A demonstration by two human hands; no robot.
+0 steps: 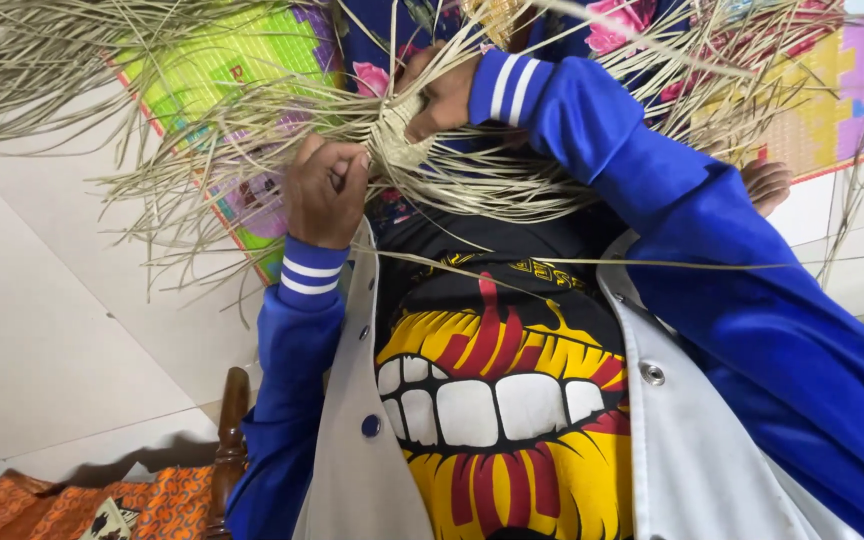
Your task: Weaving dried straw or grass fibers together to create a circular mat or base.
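The left hand is closed, its grip pinching dry straw strands just left of the small woven piece. The right hand touches that piece from the right, its grip pinching the weave's upper edge.

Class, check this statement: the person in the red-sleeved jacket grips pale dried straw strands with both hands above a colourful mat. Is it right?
Not quite: the head view shows the jacket sleeves are blue with white-striped cuffs, not red. The rest stands: left hand and right hand both grip the pale dried straw strands above the colourful mat.
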